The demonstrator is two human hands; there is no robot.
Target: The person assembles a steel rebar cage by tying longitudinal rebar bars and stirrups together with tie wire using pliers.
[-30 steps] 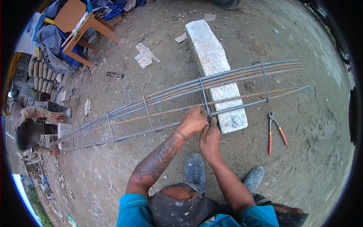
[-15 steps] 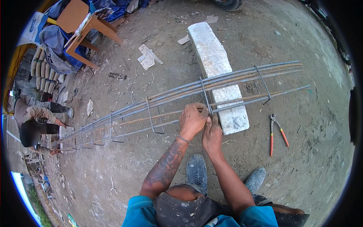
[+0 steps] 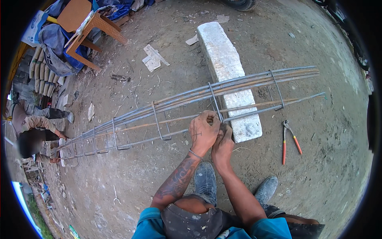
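Observation:
A long cage of steel rebar [image 3: 260,80] runs from the right toward the far left, with square stirrups around its bars. Both my hands meet at the near lower corner of one stirrup [image 3: 213,95]. My left hand [image 3: 204,130] is closed, thumb and fingers curled together beside that corner. Just right of it and lower, my right hand [image 3: 222,147] is pinched, its fingertips against the near bar. Whatever small thing the fingers hold is hidden. Pincers [image 3: 284,148] with orange-red handles lie on the ground to the right, handles spread.
A whitish block [image 3: 222,49] supports the cage's right part. At the far left another person [image 3: 39,125] bends over the cage's other end. A brown plastic chair [image 3: 75,18], sacks and tarps are at upper left. A small forked metal piece [image 3: 116,195] lies at lower left.
My left hand's fingers have curled up and back, rolling slightly away from the stirrup corner. My right hand has shifted a little, staying at the bar. The cage has barely moved.

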